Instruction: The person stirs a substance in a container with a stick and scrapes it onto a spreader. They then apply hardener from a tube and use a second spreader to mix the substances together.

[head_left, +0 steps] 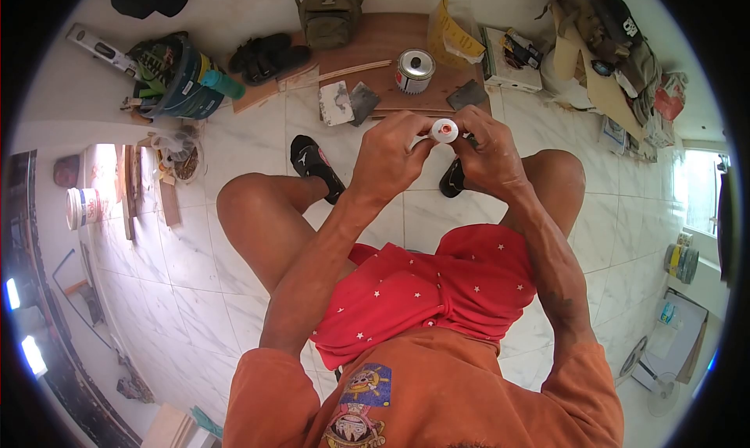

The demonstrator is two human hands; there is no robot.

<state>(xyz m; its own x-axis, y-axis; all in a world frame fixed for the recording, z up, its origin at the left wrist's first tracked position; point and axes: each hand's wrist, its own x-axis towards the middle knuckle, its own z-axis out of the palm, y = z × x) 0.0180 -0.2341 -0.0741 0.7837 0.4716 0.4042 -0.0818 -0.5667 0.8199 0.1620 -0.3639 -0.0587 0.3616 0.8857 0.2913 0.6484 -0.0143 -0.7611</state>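
White roll (pixel 444 130): small, round, disc-shaped, white rim with a red hub facing the camera. It sits high in the view at 12 o'clock from the frame centre, held up in the air over the floor (pixel 234 147), between the knees. No writing on it can be read. Left hand (pixel 388 159) is at the roll's 9 o'clock, fingers closed, tips pinching its left edge. A short white bit shows there, too small to tell what it is. Right hand (pixel 490 153) is at the roll's 3 o'clock, fingers curled shut around the right edge.

The floor is glossy white marble-look tile with grey veins. The red shorts (pixel 437 284) are soft cloth with small white stars. The orange shirt (pixel 437 393) has a round printed emblem, its lettering not readable. One black slipper (pixel 316 163) at 9 o'clock of the roll bears a white logo.

At 11 o'clock of the roll a metal can (pixel 414 69) stands on a wooden board (pixel 375 38). It is cylindrical with a shiny lid, and its label is too small to read. An olive backpack (pixel 330 14) is further up at 11 o'clock. A blue bucket (pixel 183 81) full of tools is at 10 o'clock. A white tub (pixel 82 207) at far 9 o'clock has red print, unreadable.
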